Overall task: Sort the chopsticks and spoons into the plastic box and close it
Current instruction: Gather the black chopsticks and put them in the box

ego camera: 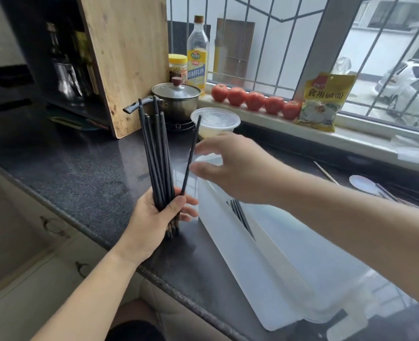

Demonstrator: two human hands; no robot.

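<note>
My left hand [154,215] is shut on a bundle of black chopsticks [158,153], held upright over the dark counter [80,168]. One chopstick [191,153] leans out to the right of the bundle, its lower end by my left fingers. My right hand [228,166] reaches in from the right with thumb and fingers apart, the tips right beside that leaning chopstick. Below it lies the long translucent plastic box [260,267], open, with a few black chopsticks [240,214] inside. A spoon [362,183] lies on the counter at the far right.
A lidded steel pot [176,99] and a round plastic tub [216,121] stand behind the chopsticks. A wooden cutting board [127,60] leans at the back left. Bottle [197,52], jar [177,67], tomatoes [254,100] and a yellow bag [324,102] line the windowsill. The counter edge [119,247] runs diagonally.
</note>
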